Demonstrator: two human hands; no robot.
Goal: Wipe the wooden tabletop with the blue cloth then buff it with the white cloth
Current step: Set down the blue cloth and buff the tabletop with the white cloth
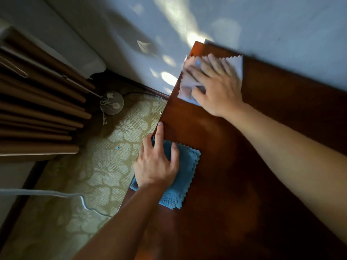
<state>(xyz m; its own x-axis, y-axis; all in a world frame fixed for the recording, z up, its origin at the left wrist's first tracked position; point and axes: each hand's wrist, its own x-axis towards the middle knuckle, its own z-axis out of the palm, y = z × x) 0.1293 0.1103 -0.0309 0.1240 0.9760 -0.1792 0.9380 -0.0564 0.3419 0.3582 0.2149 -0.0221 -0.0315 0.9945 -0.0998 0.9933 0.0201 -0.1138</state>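
The dark reddish wooden tabletop [234, 156] runs from the far left corner toward me. A folded blue cloth [180, 182] lies at its left edge, partly overhanging. My left hand [157, 164] rests flat on the blue cloth, index finger stretched along the table edge. At the far left corner a white cloth [234, 65] with zigzag edges lies on the wood. My right hand [216, 87] presses flat on the white cloth with fingers spread and blurred.
A pale wall [187, 25] borders the table's far side. To the left, a patterned carpet [105, 166] lies below with a white cable [56, 194], a round white device [112, 103] with cords, and brown curtains [37, 109].
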